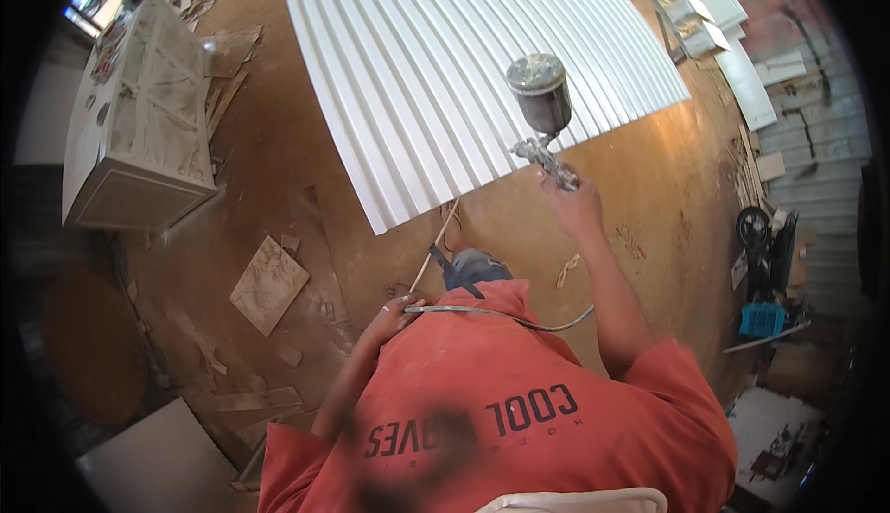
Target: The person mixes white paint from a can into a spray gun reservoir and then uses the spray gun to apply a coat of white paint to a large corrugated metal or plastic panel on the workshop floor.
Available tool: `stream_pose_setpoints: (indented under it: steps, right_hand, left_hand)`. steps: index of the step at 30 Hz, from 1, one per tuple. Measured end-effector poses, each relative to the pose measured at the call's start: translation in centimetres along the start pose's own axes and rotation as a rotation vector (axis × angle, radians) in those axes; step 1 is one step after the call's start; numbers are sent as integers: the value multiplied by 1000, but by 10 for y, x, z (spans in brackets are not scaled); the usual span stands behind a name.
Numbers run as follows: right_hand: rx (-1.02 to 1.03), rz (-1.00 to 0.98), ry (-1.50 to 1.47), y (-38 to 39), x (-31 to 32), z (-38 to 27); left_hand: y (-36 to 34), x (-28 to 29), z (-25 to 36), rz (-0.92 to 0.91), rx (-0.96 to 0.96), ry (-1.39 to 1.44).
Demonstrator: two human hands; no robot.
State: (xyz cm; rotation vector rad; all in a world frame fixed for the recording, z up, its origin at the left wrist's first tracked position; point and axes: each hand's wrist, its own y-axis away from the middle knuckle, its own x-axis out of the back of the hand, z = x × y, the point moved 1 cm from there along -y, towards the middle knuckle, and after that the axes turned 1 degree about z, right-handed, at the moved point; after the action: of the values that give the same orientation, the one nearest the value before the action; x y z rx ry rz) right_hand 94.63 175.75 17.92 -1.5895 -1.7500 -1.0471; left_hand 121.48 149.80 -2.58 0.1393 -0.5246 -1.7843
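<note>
My right hand (570, 200) grips a paint spray gun (545, 156) with a speckled metal cup (540, 96) on top, held over the lower right part of a large white ribbed panel (417, 68). At my waist, my left hand (397, 316) has its fingers closed on a thin greenish hose (482, 311), which runs across my red shirt and curves down on the right. A pale strand (422, 274), possibly more hose, runs from near that hand down toward my feet below the panel's edge.
A white cabinet (139, 124) stands at the left. A square board (269, 286) and scraps lie on the brown floor. White boards (742, 77) lean along the right beside a corrugated wall, with a black wheel (753, 228) and a teal case (762, 318) lower down.
</note>
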Motion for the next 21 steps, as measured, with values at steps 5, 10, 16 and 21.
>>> stream_pose_setpoints:
  steps: [5, 10, 16, 21]
  right_hand:
    - [-153, 7, -93, 87, 31, 48]
    - [-254, 367, -238, 63, 44, 132]
    - [-258, 633, -338, 15, 74, 157]
    - [-212, 422, -275, 25, 63, 137]
  left_hand:
    - [-4, -10, -1, -81, -140, 27]
    - [-5, -16, -4, -125, -15, -14]
    - [-13, -32, -7, -94, -15, 141]
    - [-19, -45, -1, -43, 20, 100]
